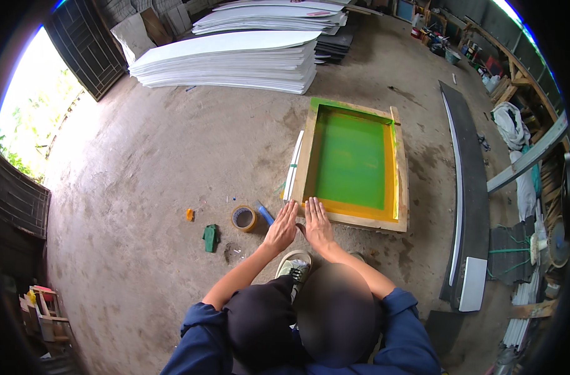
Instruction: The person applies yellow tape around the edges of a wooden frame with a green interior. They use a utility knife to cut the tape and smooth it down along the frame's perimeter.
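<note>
A wooden-framed printing screen (353,159) lies on the floor in front of me, its mesh green with a yellow-orange border. Both hands rest flat at its near left corner. My left hand (282,225) has its fingers stretched out, the tips touching the corner of the wooden frame. Beside it my right hand (317,224) lies with straight fingers on the frame's near rail. Neither hand holds anything. Left of the frame are thin white strips (293,165) with a green tie. A roll of brown tape (243,218) and a blue-handled tool (265,215) lie near my left hand.
A green block-like piece (210,238) and a small orange piece (190,214) sit on the concrete floor at left. Stacked white sheets (228,59) stand at the back. A long dark board (467,181) lies on the right. My shoe (295,265) is close below my hands.
</note>
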`<control>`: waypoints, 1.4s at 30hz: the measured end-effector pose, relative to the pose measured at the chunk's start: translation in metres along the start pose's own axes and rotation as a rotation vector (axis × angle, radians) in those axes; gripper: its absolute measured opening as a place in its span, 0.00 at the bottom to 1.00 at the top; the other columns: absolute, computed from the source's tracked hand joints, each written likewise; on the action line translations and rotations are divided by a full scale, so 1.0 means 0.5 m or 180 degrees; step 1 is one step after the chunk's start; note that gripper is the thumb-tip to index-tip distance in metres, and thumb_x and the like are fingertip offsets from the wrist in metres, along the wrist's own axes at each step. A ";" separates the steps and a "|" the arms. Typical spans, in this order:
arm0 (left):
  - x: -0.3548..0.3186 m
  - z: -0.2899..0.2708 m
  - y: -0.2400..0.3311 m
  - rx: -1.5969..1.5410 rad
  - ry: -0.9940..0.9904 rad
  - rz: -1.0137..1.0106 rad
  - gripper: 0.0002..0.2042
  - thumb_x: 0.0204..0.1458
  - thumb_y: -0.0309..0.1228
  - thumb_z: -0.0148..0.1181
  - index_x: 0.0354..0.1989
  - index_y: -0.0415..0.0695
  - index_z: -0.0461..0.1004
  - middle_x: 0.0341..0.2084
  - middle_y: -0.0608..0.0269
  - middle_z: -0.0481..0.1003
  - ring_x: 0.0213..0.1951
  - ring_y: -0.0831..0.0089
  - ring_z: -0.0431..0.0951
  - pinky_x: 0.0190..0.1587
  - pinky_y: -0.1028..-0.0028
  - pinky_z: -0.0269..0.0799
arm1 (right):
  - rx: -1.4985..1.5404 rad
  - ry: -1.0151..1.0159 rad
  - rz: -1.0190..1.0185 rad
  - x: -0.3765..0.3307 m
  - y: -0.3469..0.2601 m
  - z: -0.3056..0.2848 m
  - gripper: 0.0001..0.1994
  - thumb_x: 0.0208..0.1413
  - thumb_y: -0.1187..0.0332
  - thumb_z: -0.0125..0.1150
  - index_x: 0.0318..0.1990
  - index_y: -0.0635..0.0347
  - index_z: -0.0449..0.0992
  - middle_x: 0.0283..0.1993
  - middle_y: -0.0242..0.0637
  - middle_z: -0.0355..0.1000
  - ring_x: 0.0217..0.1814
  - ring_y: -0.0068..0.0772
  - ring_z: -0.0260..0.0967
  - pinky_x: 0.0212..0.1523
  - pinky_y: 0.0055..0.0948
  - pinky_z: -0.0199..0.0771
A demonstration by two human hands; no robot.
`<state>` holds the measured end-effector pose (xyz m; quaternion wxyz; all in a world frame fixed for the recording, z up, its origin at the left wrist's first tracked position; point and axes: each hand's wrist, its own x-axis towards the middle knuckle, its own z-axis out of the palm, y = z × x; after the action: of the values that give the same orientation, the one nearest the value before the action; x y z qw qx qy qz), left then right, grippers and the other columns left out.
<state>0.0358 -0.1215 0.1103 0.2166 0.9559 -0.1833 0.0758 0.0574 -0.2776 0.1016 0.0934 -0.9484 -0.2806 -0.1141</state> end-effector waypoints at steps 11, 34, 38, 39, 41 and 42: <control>0.019 0.012 0.025 0.1010 -0.0010 0.0048 0.39 0.46 0.47 0.57 0.65 0.45 0.48 0.65 0.65 0.47 0.67 0.69 0.43 0.65 0.51 0.37 | -0.0089 -0.0005 0.0377 -0.127 0.159 -0.050 0.25 0.61 0.59 0.41 0.63 0.58 0.54 0.67 0.37 0.50 0.70 0.31 0.44 0.69 0.38 0.40; 0.092 0.081 0.034 -0.2359 0.1203 -0.2304 0.33 0.43 0.35 0.66 0.59 0.42 0.61 0.43 0.51 0.74 0.44 0.71 0.74 0.49 0.72 0.67 | 0.1999 -0.0408 0.1289 -0.035 0.265 -0.069 0.07 0.41 0.66 0.68 0.26 0.59 0.79 0.28 0.36 0.73 0.34 0.33 0.68 0.38 0.31 0.67; 0.090 0.085 0.029 -0.2408 0.1461 -0.2201 0.29 0.46 0.32 0.63 0.59 0.44 0.62 0.42 0.46 0.74 0.43 0.66 0.76 0.46 0.69 0.69 | 0.2487 -0.0564 0.1236 0.039 0.190 -0.037 0.08 0.40 0.67 0.68 0.26 0.61 0.79 0.26 0.38 0.72 0.28 0.33 0.69 0.32 0.30 0.68; 0.089 0.084 0.030 -0.2365 0.1445 -0.2216 0.27 0.48 0.31 0.61 0.59 0.46 0.62 0.43 0.46 0.74 0.44 0.67 0.76 0.46 0.69 0.69 | 0.2502 -0.0541 0.1221 0.052 0.171 -0.029 0.08 0.40 0.67 0.68 0.26 0.61 0.79 0.26 0.38 0.72 0.27 0.33 0.68 0.31 0.29 0.68; 0.091 0.079 0.029 -0.2352 0.1369 -0.2314 0.27 0.49 0.31 0.60 0.59 0.46 0.62 0.44 0.46 0.74 0.44 0.68 0.76 0.46 0.69 0.69 | 0.2602 -0.0671 0.1237 0.074 0.143 -0.020 0.08 0.43 0.66 0.65 0.27 0.61 0.78 0.28 0.40 0.72 0.29 0.38 0.70 0.33 0.32 0.67; 0.092 0.076 0.030 -0.2348 0.1333 -0.2361 0.26 0.49 0.31 0.60 0.59 0.46 0.62 0.44 0.46 0.74 0.44 0.68 0.75 0.46 0.69 0.69 | 0.2644 -0.0668 0.1205 0.084 0.132 -0.016 0.08 0.43 0.66 0.65 0.27 0.61 0.78 0.28 0.40 0.72 0.30 0.38 0.70 0.33 0.33 0.68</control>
<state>0.0750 -0.1655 0.0925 0.5804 0.7818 0.1975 0.1137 0.1270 -0.3123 0.1131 0.4554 -0.8717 -0.1325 0.1234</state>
